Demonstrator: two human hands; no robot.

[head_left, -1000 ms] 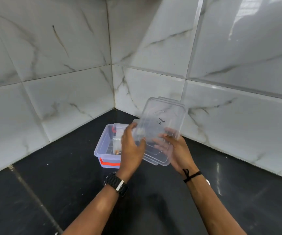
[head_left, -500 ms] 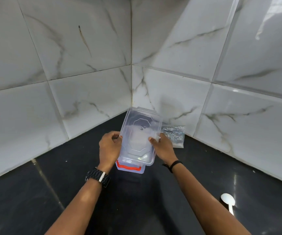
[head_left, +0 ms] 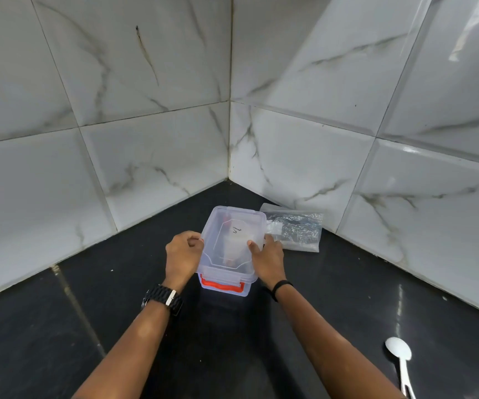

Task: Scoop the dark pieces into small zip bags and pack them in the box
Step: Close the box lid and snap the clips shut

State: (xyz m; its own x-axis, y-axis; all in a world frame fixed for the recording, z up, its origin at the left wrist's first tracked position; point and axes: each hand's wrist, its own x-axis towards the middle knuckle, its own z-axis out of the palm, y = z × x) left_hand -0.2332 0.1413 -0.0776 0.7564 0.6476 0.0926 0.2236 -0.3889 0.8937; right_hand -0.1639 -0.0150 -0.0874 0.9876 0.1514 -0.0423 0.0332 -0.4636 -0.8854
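Observation:
A small clear plastic box (head_left: 226, 279) with a red front latch stands on the black counter near the wall corner. Its clear lid (head_left: 234, 236) lies flat on top of it. My left hand (head_left: 182, 256) grips the lid's left edge with curled fingers. My right hand (head_left: 267, 257) holds the lid's right edge, thumb on top. Pale bagged contents show faintly through the lid. A clear zip bag (head_left: 295, 228) with dark pieces lies just right of the box against the wall.
A white plastic spoon (head_left: 399, 358) lies on the black counter (head_left: 59, 326) at the lower right. White marble-patterned tiled walls (head_left: 146, 110) meet in a corner right behind the box.
The lid was held up tilted above the open box a second ago; both hands have lowered it and it now sits flat on the box.

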